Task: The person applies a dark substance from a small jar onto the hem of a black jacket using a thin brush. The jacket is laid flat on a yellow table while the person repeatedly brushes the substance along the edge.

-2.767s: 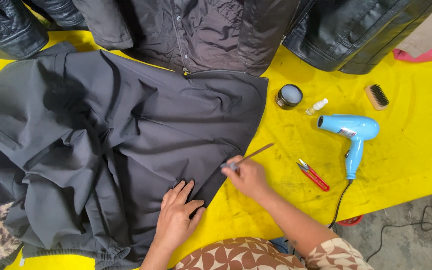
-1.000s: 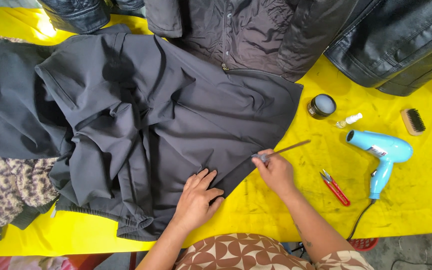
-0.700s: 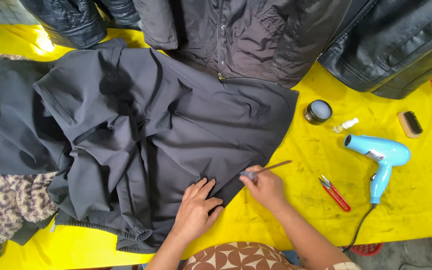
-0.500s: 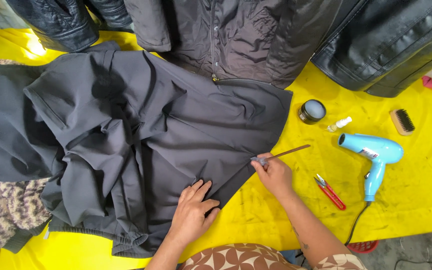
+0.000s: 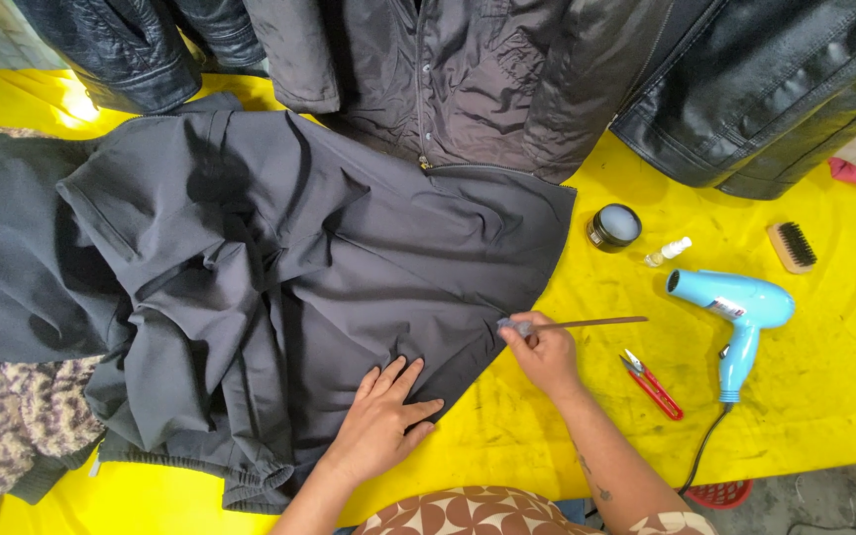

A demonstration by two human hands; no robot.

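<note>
A dark grey jacket [image 5: 279,287] lies spread and rumpled across a yellow sheet [image 5: 547,436] covering the work surface. Its lower edge runs diagonally toward the person, and both hands meet it there. The left hand [image 5: 383,421] rests flat on the fabric, fingers spread, pressing the cloth down near the hem. The right hand [image 5: 545,354] sits just beside the jacket's right edge, fingers pinched shut on a thin brush [image 5: 577,322], whose slim brown handle points right while its pale tip touches the edge of the fabric. The 2 hands are near each other but apart, with a strip of jacket and yellow sheet between them.

To the right of the jacket lie 1 small round tin [image 5: 614,227] with a dark wall, 1 tiny clear bottle [image 5: 668,252], 1 wooden brush with dark bristles [image 5: 793,247], 1 light blue hair dryer [image 5: 740,309] with its cord trailing toward the near edge, and 1 pair of red-handled snips [image 5: 653,383] between the dryer and the right hand.

Along the far side, at least 3 other dark jackets overlap the sheet: a glossy black one [image 5: 131,45] at the left, a brownish zipped one [image 5: 448,79] in the middle and a black leather one [image 5: 775,89] at the right. A leopard-print garment [image 5: 12,416] pokes out at the left edge. A grey floor [image 5: 844,495] shows at the lower right corner.
</note>
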